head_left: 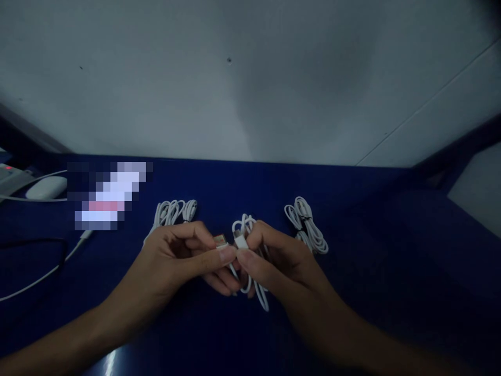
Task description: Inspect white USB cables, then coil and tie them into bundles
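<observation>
My left hand (pixel 183 258) pinches one plug of a white USB cable (pixel 263 296), its metal USB-A end (pixel 221 240) pointing up and away. Close beside it, my right hand (pixel 274 256) is closed on the cable's other white connector (pixel 240 241) and on part of the looped cord. Both thumbs nearly meet between the two ends. Loops of the cord hang behind and below the right fingers. Behind my left hand lies a coiled white cable bundle (pixel 170 211). Past my right hand are more coiled white cables (pixel 309 222) with dark ties.
A blue table (pixel 219 183) runs back to a grey-white wall (pixel 176 78). At the left, a blurred-out lit device (pixel 113 193) has a white cord (pixel 74 251) at its near end. A white rounded object (pixel 47 187) and a power strip (pixel 13 180) with a red light are farther left.
</observation>
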The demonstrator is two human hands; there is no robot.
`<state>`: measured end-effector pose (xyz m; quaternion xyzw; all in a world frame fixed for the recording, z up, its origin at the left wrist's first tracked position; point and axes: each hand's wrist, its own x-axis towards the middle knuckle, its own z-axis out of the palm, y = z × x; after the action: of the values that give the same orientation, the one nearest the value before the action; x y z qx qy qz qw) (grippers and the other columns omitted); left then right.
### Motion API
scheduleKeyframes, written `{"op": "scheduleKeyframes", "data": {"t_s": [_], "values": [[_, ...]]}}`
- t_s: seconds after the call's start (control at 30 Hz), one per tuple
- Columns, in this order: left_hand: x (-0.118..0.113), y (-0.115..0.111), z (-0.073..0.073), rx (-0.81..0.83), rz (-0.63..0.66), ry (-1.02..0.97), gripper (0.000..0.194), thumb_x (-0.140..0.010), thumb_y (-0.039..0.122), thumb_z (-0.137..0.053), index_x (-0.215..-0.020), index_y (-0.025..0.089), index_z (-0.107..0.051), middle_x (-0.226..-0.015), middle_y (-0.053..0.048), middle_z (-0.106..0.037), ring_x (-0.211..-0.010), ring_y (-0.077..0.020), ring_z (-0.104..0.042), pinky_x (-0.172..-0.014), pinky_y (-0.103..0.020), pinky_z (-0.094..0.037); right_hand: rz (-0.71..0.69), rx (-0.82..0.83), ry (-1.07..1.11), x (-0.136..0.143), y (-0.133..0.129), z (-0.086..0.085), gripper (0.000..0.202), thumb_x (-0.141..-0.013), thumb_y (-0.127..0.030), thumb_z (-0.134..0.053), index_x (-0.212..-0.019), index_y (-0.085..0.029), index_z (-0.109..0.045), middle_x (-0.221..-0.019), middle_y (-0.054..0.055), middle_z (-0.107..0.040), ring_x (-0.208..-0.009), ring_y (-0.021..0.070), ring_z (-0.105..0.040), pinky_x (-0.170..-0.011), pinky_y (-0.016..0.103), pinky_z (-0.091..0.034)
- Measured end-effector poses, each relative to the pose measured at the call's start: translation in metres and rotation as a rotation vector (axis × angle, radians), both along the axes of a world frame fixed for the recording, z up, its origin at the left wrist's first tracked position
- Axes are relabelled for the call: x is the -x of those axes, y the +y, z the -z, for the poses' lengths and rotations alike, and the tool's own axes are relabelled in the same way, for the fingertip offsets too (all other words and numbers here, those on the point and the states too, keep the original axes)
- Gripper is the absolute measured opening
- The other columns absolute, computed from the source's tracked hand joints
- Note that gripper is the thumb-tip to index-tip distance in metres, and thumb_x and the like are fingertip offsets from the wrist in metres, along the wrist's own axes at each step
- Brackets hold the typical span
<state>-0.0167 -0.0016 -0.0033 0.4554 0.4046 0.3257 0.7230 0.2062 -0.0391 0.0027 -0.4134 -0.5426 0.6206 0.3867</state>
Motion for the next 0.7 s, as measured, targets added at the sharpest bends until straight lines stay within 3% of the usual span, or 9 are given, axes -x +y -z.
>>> {"op": "scheduleKeyframes", "data": {"t_s": [0.2, 0.37, 0.5, 0.7], "values": [[-0.0013, 0.0009, -0.0012, 0.028, 0.012, 0.017, 0.006, -0.095, 0.024, -0.091, -0.089, 0.021, -0.091, -0.071, -0.006, -0.086, -0.065, -0.0175, -0.084, -0.063, -0.018, -0.068, 0.000, 0.028, 0.092, 0.0021, -0.0004, 0.0045, 0.031, -0.112, -0.049, -0.067, -0.093, -0.025, -0.062, -0.086, -0.002, -0.064, -0.079, 0.0171, -0.060, -0.073, 0.033, -0.051], [-0.0031, -0.0001, -0.0005, 0.049, -0.024, 0.038, 0.007, -0.095, 0.030, -0.093, -0.094, 0.023, -0.092, -0.078, -0.005, -0.088, -0.072, -0.0160, -0.086, -0.069, -0.015, -0.068, 0.021, 0.037, 0.148, 0.0027, 0.0010, 0.0060, 0.031, -0.113, -0.045, -0.067, -0.090, -0.024, -0.061, -0.084, -0.002, -0.064, -0.077, 0.0161, -0.059, -0.072, 0.031, -0.054], [-0.0025, -0.0021, 0.0011, 0.060, -0.017, 0.012, 0.013, -0.099, 0.036, -0.089, -0.099, 0.023, -0.092, -0.085, -0.006, -0.090, -0.078, -0.0147, -0.087, -0.076, -0.013, -0.068, 0.061, 0.012, 0.137, 0.0009, 0.0034, 0.0041, 0.032, -0.113, -0.044, -0.067, -0.089, -0.024, -0.062, -0.083, -0.003, -0.062, -0.077, 0.0142, -0.059, -0.072, 0.029, -0.053], [-0.0051, -0.0029, -0.0038, 0.058, -0.008, -0.025, 0.010, -0.104, 0.032, -0.084, -0.105, 0.025, -0.092, -0.092, -0.005, -0.091, -0.085, -0.0145, -0.088, -0.080, -0.013, -0.068, 0.106, -0.028, 0.063, 0.0002, 0.0053, 0.0045, 0.034, -0.113, -0.043, -0.067, -0.086, -0.024, -0.061, -0.080, -0.004, -0.060, -0.075, 0.0136, -0.054, -0.071, 0.029, -0.047]]}}
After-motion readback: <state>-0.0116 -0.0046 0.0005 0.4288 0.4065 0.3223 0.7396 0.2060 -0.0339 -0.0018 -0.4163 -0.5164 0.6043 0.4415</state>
